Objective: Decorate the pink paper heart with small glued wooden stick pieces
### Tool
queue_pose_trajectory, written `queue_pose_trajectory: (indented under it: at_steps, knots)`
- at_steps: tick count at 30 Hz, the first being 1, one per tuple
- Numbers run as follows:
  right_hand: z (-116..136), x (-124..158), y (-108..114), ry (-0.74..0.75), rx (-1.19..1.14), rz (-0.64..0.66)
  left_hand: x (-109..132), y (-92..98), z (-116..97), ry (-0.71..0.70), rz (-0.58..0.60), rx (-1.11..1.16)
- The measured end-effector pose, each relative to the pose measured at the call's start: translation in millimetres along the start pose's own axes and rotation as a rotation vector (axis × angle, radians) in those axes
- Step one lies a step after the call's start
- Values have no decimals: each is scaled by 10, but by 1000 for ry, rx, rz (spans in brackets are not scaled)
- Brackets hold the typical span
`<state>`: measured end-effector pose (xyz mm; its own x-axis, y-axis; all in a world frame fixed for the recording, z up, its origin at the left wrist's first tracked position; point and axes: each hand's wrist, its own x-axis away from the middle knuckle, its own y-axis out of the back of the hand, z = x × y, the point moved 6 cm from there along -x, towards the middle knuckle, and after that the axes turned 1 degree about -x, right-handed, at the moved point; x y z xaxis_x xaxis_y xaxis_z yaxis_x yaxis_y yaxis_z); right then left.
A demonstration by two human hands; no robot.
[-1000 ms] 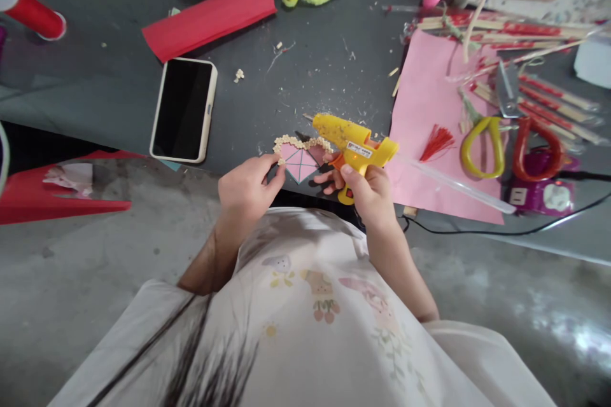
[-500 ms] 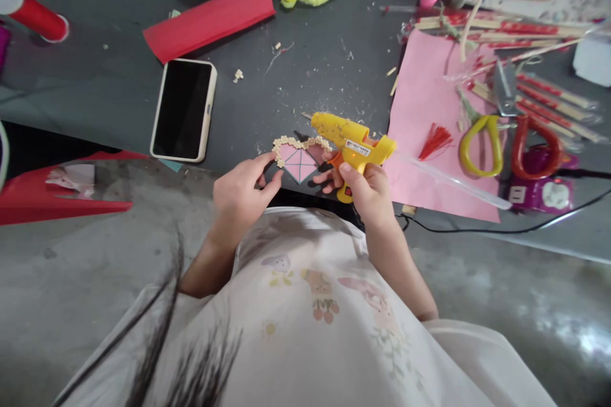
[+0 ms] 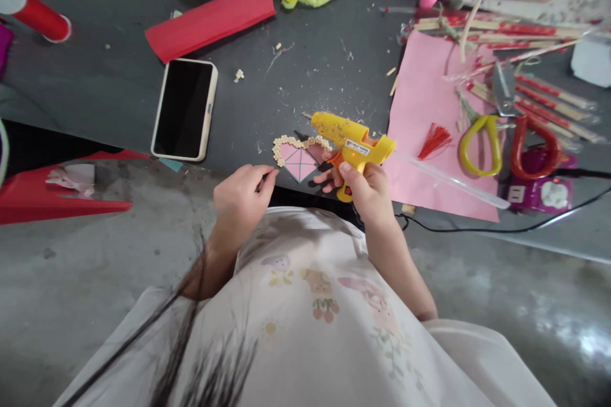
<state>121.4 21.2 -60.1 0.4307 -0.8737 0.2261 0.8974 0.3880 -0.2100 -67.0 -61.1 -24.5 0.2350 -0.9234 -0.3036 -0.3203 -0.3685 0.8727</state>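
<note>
A pink paper heart (image 3: 299, 162) with dark lines lies at the table's front edge, its upper rim bordered with small cream-coloured pieces. My right hand (image 3: 365, 187) grips a yellow hot glue gun (image 3: 346, 133) by its handle; the nozzle points left above the heart's top edge. Some right-hand fingers reach towards the heart's right side; contact is hard to judge. Just left of the heart, my left hand (image 3: 244, 194) has thumb and forefinger pinched together. Whatever sits between those fingertips, if anything, is too small to make out.
A phone (image 3: 184, 108) and a red paper sheet (image 3: 210, 20) lie to the left. Scissors (image 3: 508, 140), pink paper (image 3: 429, 89) and a purple power socket (image 3: 544, 181) are at the right. The glue gun's black cord (image 3: 477, 231) runs along the front edge.
My left thumb and forefinger have closed into a pinch and drawn slightly away from the heart's left edge. My right hand and the glue gun stay nearly still.
</note>
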Motion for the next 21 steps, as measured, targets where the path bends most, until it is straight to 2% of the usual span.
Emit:
queue_pose_trajectory:
  at_steps: [3, 6, 11, 13, 16, 18, 21]
  knots:
    - [8, 2, -8, -3, 6, -3, 4, 49, -11, -14, -18, 57]
    - [14, 3, -8, -7, 10, -16, 13, 88, 16, 43, -7, 168]
    - [17, -3, -7, 8, -15, -7, 16, 145, 27, 50, -58, 480]
    - [16, -4, -5, 9, -16, -7, 12, 111, 28, 58, -45, 655]
    - [9, -2, -4, -2, -11, -8, 6, -27, 30, 121, 39, 870]
    - [3, 2, -3, -10, 1, -11, -4, -105, 39, 152, 48, 882]
    - [-2, 8, -3, -11, 15, -8, -43, -142, 47, 140, 11, 658]
